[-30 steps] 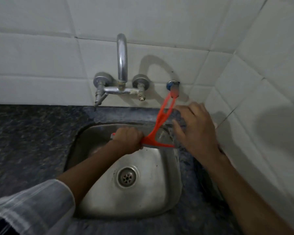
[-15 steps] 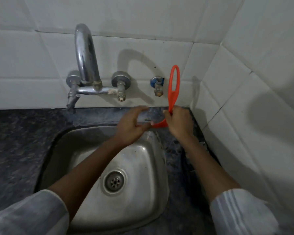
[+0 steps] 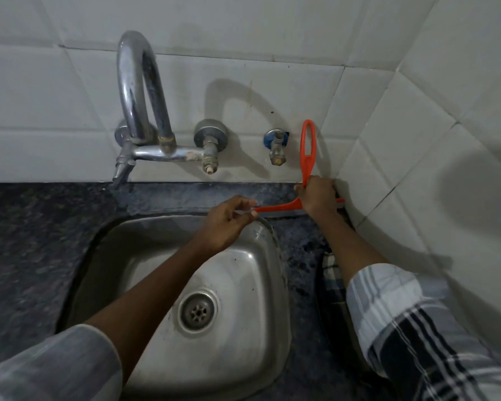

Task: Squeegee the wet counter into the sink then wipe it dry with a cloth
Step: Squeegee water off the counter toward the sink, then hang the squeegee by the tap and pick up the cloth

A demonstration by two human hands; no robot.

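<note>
1. Right hand (image 3: 318, 196) is closing around the base of the orange squeegee (image 3: 307, 157) handle, where it meets the blade. The handle loop is standing up against the wall tile; gripping low likely gives more downward force on the blade.
2. Left hand (image 3: 229, 219) is pinching the blade's free left tip between thumb and fingertips, other fingers curled. Probably steadying the far end so the blade sits flat.
3. The blade is lying along the narrow strip of dark counter (image 3: 41, 241) behind the sink (image 3: 275, 285), in the back-right corner, parallel to the sink's rear rim. Starting at the wall makes sense: a pull toward the person would dump water straight into the basin.
4. Whether the blade edge is touching the stone can't be told; the right hand is hiding its right end.
5. A checked cloth (image 3: 330, 273) is waiting on the counter right of the sink, partly under the right forearm, handy for the drying step, which isn't started.
6. The tap (image 3: 139, 91) is showing no running water.
</note>
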